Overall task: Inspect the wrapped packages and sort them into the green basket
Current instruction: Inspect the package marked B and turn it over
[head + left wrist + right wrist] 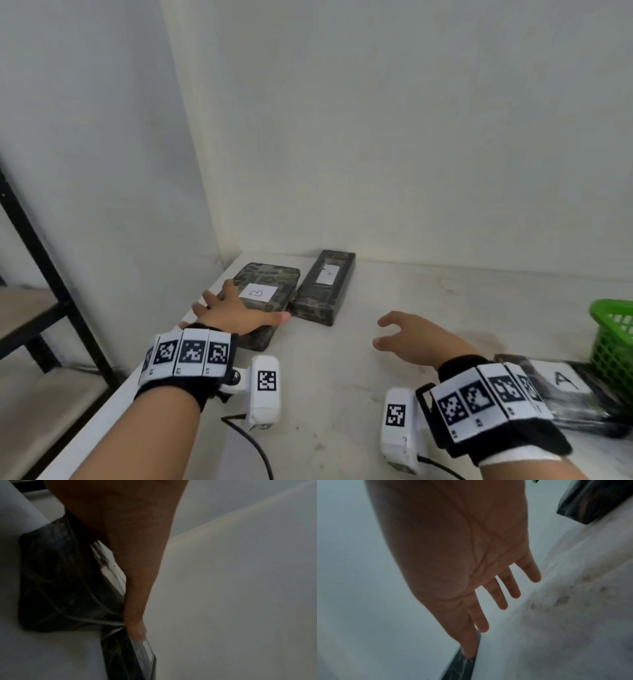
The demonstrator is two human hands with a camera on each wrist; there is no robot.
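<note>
Three dark plastic-wrapped packages lie on the white table (445, 308). The package labelled B (274, 274) sits near the back left corner, and my left hand (236, 308) rests spread on its near left end, thumb stretched along the front edge. The left wrist view shows that thumb (137, 608) lying beside package B (60, 574). A narrow package (325, 291) lies just right of B. My right hand (394, 332) hovers over bare table, fingers relaxed and holding nothing. Package A (565, 380) lies at the lower right, next to the green basket (613, 342).
White walls close the table at the back and left. A black metal shelf frame (44, 260) stands beyond the table's left edge. The green basket is cut off by the right edge of the head view. Cables trail from both wrist cameras.
</note>
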